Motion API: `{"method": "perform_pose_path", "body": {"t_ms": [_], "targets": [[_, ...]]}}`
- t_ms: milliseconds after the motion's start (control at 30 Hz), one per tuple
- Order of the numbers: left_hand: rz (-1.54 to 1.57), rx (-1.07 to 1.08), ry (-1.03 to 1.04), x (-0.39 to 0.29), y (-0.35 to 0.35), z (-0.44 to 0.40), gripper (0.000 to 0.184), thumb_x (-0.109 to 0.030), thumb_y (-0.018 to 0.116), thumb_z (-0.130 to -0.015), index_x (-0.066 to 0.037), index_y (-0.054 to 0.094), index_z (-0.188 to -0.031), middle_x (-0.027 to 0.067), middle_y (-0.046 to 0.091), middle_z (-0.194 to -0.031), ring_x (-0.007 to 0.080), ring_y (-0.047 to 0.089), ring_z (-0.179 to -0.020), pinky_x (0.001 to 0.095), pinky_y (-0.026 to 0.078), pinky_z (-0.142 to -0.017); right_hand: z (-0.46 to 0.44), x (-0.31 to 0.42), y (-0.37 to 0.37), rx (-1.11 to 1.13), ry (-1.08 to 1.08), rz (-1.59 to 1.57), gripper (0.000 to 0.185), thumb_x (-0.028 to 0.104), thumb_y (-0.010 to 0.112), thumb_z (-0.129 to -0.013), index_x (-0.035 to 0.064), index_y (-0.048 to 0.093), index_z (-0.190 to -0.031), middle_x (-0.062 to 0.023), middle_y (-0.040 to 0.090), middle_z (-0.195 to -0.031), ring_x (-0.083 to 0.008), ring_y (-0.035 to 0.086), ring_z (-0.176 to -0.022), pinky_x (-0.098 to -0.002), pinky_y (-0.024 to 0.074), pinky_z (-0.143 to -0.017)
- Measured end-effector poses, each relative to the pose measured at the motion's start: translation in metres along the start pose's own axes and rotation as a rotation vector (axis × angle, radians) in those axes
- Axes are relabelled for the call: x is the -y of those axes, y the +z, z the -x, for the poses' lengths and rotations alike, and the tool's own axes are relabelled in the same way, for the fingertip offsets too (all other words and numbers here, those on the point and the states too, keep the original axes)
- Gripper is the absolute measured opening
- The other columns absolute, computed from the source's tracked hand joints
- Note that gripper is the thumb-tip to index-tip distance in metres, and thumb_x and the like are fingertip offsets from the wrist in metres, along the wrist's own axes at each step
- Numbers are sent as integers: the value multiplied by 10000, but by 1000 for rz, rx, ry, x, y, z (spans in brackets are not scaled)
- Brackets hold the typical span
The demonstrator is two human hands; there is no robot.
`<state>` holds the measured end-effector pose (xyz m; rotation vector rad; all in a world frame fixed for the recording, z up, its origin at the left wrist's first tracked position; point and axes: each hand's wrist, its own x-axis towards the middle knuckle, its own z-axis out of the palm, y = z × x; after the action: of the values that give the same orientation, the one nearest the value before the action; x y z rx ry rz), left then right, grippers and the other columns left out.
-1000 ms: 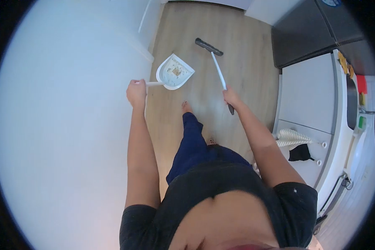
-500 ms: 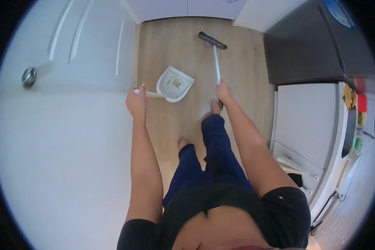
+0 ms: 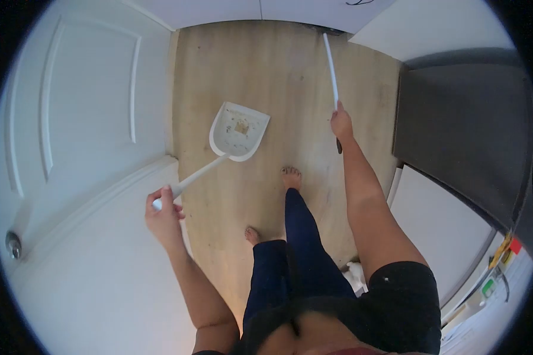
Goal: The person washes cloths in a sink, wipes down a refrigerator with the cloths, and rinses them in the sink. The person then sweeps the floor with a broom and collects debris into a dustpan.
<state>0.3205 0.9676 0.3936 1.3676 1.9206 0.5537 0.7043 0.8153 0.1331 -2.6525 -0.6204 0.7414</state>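
Note:
My left hand (image 3: 164,214) is closed round the end of the white handle of a dustpan (image 3: 238,131). Brown crumbs and bits of debris (image 3: 241,127) lie inside the pan, which is low over or on the wood floor; which of the two I cannot tell. On the right, my right hand (image 3: 342,123) grips a broom (image 3: 330,65) by its dark-ended white handle. The broom's dark head is mostly hidden at the bottom edge of the pale cabinet front, at the far side of the floor.
A white door (image 3: 92,89) with a round metal knob (image 3: 13,244) stands at the left. Pale cabinet doors (image 3: 219,10) close off the far end. To the right are a dark appliance (image 3: 462,124) and a white cabinet (image 3: 435,219). My bare feet are on the floor (image 3: 266,65).
The broom has moved away to the far cabinet's foot. My left hand has come nearer and leftward, with the dustpan's handle now slanted. The view has shifted forward along the floor.

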Motion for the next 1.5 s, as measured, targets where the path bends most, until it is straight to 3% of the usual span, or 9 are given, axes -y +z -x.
{"method": "perform_pose_path", "body": {"t_ms": [367,500,700,767,967,1100,1233,1367,1500], "targets": [[-244,32,34,-21,36,-1,212,-255,584,-819,-44,596,-798,13,535,-652,60,396,-525,206,324,-480,-65,-86,33,-7,104,57,470,356,204,-930,168,241,-1360,-254,574,-981,-400,550,-924,-473,440,-768],[-240,114,66,-9,31,-10,195,-230,583,-817,-35,599,-813,21,538,-667,107,468,-608,244,393,-574,103,-63,52,164,87,105,555,172,372,-888,124,137,-1388,-233,568,-662,-368,576,-584,-456,452,-544],[-235,116,585,3,24,-25,144,-155,622,-786,-22,612,-840,39,557,-697,115,499,-672,248,414,-652,213,-43,-7,386,31,-105,481,183,411,-889,181,283,-1353,-288,568,-815,-401,590,-744,-449,456,-637],[-124,158,132,-25,29,-7,128,-131,632,-773,-12,611,-815,36,552,-683,102,488,-641,230,404,-617,184,-27,-26,292,-21,-119,456,189,411,-891,220,318,-1336,-284,568,-834,-409,585,-763,-447,459,-672],[-51,41,163,-43,39,9,112,-112,623,-769,-3,600,-783,33,554,-682,95,482,-621,225,404,-595,9,12,-21,176,200,-269,390,144,418,-868,48,380,-1244,-233,597,-793,-378,594,-782,-452,471,-677],[-76,-5,270,-27,58,0,158,-196,626,-788,-40,600,-794,-33,467,-596,64,371,-547,208,303,-492,-77,26,17,145,59,-94,430,176,417,-857,-9,343,-1239,-236,595,-830,-368,593,-826,-452,473,-699],[-63,6,215,-16,54,-18,139,-166,630,-761,-34,598,-787,47,550,-674,128,472,-610,254,401,-584,-28,36,66,66,-11,147,500,173,394,-850,-7,266,-1299,-266,583,-912,-393,581,-858,-456,466,-737],[-77,-25,242,-2,46,-18,133,-161,634,-736,-36,606,-771,88,575,-707,176,530,-627,292,429,-601,117,-2,47,312,-56,178,574,187,385,-867,82,143,-1377,-278,575,-867,-417,573,-807,-481,444,-720],[-95,-5,211,13,43,-16,128,-166,641,-728,-48,618,-769,101,584,-736,199,553,-661,302,429,-606,206,5,-24,515,1,117,499,190,386,-878,90,252,-1349,-267,581,-826,-395,586,-781,-484,448,-681]]}}
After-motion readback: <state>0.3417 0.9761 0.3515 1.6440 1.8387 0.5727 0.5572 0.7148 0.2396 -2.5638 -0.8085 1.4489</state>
